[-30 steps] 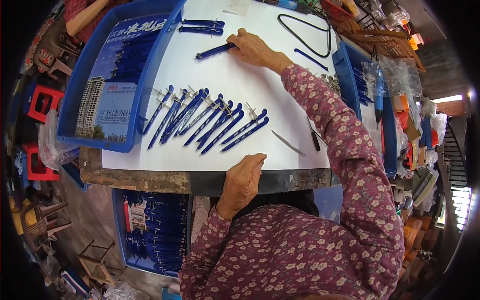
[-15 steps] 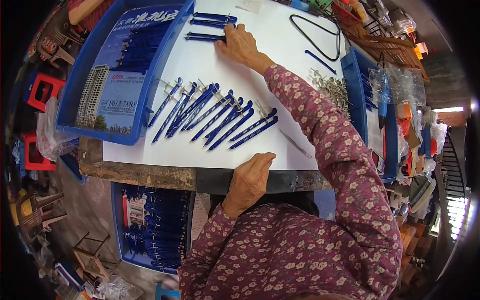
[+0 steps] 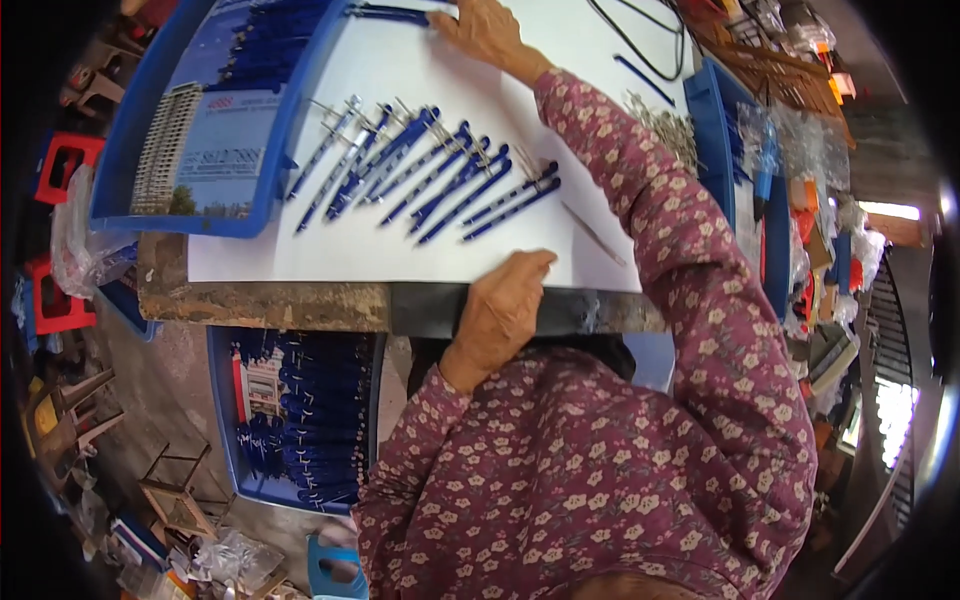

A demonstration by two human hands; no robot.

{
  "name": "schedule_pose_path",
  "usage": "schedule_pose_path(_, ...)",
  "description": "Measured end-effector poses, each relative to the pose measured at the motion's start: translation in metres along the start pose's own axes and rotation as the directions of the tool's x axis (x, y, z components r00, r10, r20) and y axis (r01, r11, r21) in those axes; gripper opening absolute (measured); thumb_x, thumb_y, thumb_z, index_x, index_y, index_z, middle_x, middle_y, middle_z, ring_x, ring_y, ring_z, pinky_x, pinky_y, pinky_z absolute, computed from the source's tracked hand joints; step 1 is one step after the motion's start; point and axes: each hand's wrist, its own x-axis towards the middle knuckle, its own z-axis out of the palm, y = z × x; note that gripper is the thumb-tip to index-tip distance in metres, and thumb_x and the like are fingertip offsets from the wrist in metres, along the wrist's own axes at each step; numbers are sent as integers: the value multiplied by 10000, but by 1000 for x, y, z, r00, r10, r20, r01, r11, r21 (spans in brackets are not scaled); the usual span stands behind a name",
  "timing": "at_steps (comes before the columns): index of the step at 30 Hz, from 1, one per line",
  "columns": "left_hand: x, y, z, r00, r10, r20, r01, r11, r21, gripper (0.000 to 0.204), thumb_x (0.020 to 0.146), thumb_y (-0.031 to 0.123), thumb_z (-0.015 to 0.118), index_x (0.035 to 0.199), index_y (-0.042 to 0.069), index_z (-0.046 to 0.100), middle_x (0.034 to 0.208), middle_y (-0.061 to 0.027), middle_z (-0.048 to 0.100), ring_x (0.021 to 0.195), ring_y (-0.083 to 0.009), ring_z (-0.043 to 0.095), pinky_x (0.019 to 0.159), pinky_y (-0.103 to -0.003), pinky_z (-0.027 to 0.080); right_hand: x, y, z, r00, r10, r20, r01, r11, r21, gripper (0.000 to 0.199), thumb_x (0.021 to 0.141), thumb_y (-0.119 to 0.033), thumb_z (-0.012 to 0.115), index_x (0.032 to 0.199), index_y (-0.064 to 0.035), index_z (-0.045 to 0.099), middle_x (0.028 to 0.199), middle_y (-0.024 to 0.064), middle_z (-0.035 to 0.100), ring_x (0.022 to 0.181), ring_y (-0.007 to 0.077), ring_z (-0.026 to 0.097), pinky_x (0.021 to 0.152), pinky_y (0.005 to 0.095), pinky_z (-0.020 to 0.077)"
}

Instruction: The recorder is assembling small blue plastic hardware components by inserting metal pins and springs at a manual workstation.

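At the far edge of the white-covered table, my right hand (image 3: 487,35) is closed around the right ends of some slim blue strips (image 3: 395,14); its fingertips are partly cut off by the top of the picture. My left hand (image 3: 503,315) rests at the near table edge, its fingers curled together, nothing visible in them. Between the hands lies a slanting row of blue slotted strips (image 3: 425,180), several with thin metal pins (image 3: 400,108) through or across their upper ends. A thin grey pointed piece (image 3: 592,232) lies to the right of the row.
A blue tray (image 3: 270,190) with more strips stands at left. On the right are a heap of small metal pins (image 3: 665,130), a single blue strip (image 3: 643,80), a black cord (image 3: 640,40) and another blue bin (image 3: 715,140). Below the table sits a full blue crate (image 3: 376,400).
The whole view has tipped, so the table sits higher in the picture. My right hand stays at the far strips, and my left hand keeps its curled pose at the near edge.
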Motion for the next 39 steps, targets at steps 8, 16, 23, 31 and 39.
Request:
schedule_pose_path(8, 20, 8, 6, 994, 50, -92, -37, 989, 140, 143, 811, -41, 505, 941, -45, 564, 839, -190, 593, 716, -321, 594, 633, -342, 473, -48, 81, -30, 878, -469, -92, 474, 880, 41, 317, 763, -230, 556, 979, 3, 554, 815, 221, 586, 702, 374, 575, 658, 429, 467)
schedule_pose_path(16, 53, -10, 26, 948, 315, 39, -223, 575, 787, 157, 718, 5, 558, 873, 24, 567, 815, -112, 514, 778, -278, 500, 663, -372, 413, -124, 49, -146, 978, -117, 172, 40, 918, 394, 325, 744, -227, 540, 911, 49, 583, 757, 225, 607, 657, 292, 599, 623, 381, 474)
schedule_pose_path(23, 62, -14, 43, 945, 323, 53, -199, 439, 876, 95, 743, 51, 551, 835, 33, 560, 800, -111, 509, 765, -291, 497, 658, -391, 409, -201, 117, -228, 987, 59, 149, -125, 865, 486, 304, 831, -242, 538, 947, 36, 579, 709, 97, 575, 658, 156, 554, 580, 285, 461)
schedule_pose_path(31, 60, -17, 40, 988, 149, 37, -116, 566, 816, 188, 730, 21, 588, 918, 21, 591, 754, -120, 574, 696, -268, 557, 636, -368, 438, -298, 197, -274, 923, 378, -77, -301, 829, 471, 240, 832, -217, 546, 882, 10, 609, 642, 12, 547, 584, 56, 519, 482, 199, 394)
schedule_pose_path(39, 64, -10, 44, 960, 235, 155, -243, 418, 875, 228, 718, -41, 598, 930, 39, 577, 864, -122, 528, 806, -284, 529, 683, -376, 419, -311, 221, -280, 892, 451, 6, -409, 804, 432, 218, 825, -195, 550, 845, 13, 609, 634, 13, 549, 552, 68, 533, 463, 207, 396)
